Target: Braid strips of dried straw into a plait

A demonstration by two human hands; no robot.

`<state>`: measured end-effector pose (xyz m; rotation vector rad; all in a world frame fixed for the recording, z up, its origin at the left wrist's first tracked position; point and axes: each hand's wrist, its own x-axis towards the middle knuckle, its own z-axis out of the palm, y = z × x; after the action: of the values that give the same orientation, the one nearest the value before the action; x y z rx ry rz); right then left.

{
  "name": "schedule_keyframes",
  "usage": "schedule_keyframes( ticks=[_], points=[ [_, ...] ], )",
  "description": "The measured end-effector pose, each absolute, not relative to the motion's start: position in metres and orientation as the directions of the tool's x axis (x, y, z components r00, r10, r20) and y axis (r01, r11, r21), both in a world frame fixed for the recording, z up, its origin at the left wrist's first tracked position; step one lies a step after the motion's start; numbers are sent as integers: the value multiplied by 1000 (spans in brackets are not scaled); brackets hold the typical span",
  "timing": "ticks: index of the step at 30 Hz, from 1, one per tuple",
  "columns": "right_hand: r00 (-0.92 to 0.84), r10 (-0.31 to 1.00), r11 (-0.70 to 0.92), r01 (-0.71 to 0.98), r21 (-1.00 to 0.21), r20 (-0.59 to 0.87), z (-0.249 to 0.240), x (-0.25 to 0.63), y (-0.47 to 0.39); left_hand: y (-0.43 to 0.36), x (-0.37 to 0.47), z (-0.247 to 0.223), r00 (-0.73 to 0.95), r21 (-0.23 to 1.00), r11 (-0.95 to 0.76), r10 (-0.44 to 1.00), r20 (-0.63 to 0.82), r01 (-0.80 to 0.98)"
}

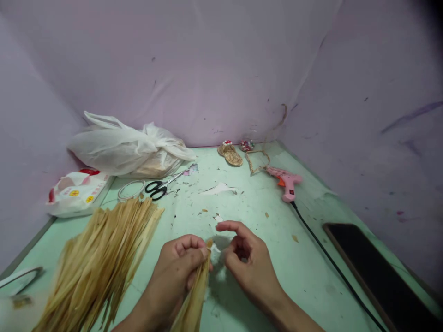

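My left hand [180, 267] is closed in a pinch around the top of a bundle of dry straw-coloured leaf strips [194, 304], which hangs down toward the bottom edge of the view. Just right of it is my right hand [251, 263], with its index finger stretched toward the bundle's tip and the other fingers curled; nothing shows between its fingers. A larger pile of dry strips [100, 258] lies on the table to the left of my left hand.
On the green table [194, 207] lie black-handled scissors [159, 186], a wire ring [131, 189], a tissue pack [78, 191], a white plastic bag [128, 147], small woven pieces [231, 154], a pink glue gun [285, 182] with a black cord [323, 249], and a dark phone [374, 276].
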<state>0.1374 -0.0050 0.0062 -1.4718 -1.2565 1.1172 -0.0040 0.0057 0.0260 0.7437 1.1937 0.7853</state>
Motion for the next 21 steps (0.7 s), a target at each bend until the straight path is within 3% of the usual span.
schedule_keyframes(
  ticks=[5,10,13,21],
  points=[
    [-66,968,-245,-53,-968,-242,11,137,1,13,-6,28,310,668,668,744,-592,-326],
    [-164,934,-349,-235,-907,-317,10,139,6,17,-7,24,327,582,722,690,-645,-374],
    [-143,948,-307,-178,-935,-284,6,138,5,18,-10,21,330,539,743,663,-672,-396],
    [24,983,-182,167,-969,-180,5,138,2,21,-10,23,362,453,798,590,-722,-397]
  ],
)
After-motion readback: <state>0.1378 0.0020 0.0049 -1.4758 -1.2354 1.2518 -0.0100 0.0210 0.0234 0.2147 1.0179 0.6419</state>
